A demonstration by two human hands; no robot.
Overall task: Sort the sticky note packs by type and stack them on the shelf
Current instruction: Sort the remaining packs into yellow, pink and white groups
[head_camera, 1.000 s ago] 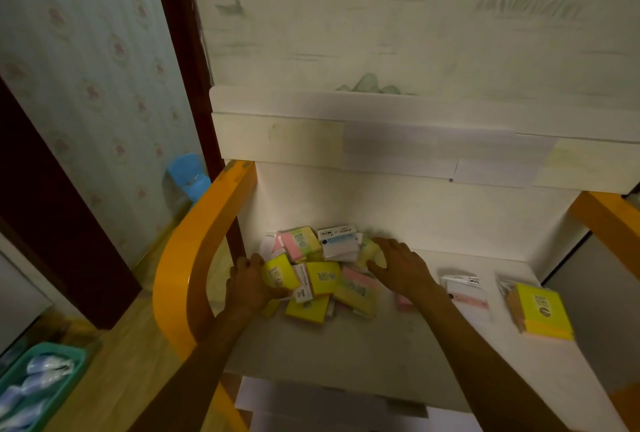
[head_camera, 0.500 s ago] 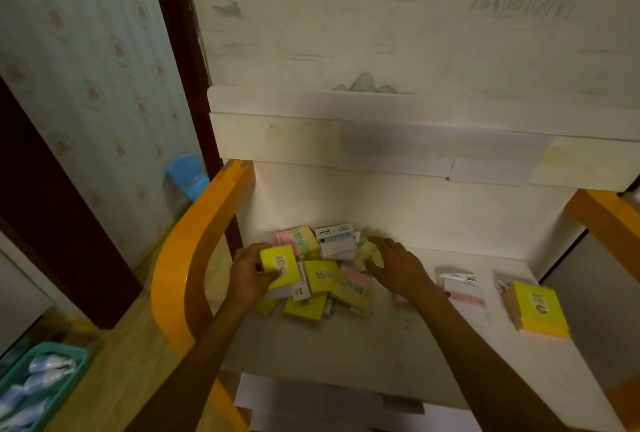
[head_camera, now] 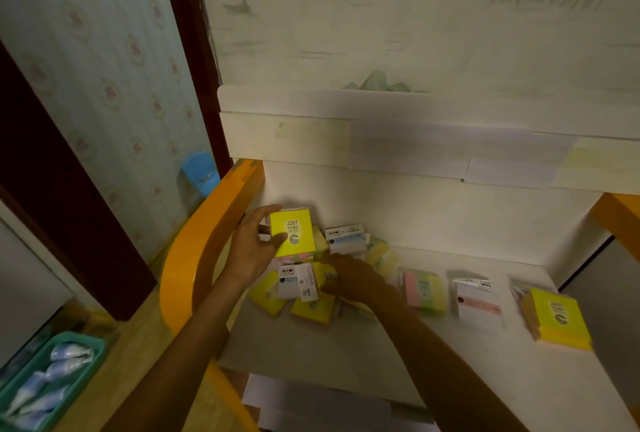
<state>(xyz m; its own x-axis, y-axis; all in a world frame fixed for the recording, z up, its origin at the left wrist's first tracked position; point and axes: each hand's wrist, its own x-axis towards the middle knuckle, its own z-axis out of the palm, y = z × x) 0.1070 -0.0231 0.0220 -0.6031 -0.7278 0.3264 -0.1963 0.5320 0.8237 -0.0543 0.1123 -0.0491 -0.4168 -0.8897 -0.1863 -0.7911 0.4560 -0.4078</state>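
Observation:
My left hand (head_camera: 251, 246) holds a yellow sticky note pack (head_camera: 292, 232) marked 2207, lifted above a jumbled pile of packs (head_camera: 304, 296) at the left of the white shelf (head_camera: 398, 362). My right hand (head_camera: 353, 279) reaches into that pile, fingers curled over yellow packs; whether it grips one is unclear. To the right lie a pink-green-yellow pack (head_camera: 424, 291), a white pack (head_camera: 478, 303) and a yellow stack (head_camera: 559, 319) near the shelf's right end.
An orange curved frame (head_camera: 194, 258) borders the shelf on the left, with another orange piece (head_camera: 620, 220) at right. A white upper shelf (head_camera: 381, 133) overhangs the back. A teal basket (head_camera: 48, 383) sits on the floor at lower left.
My left hand picked a yellow pack out of the pile and raised it. My right hand moved left and down into the pile, uncovering the pink-green-yellow pack.

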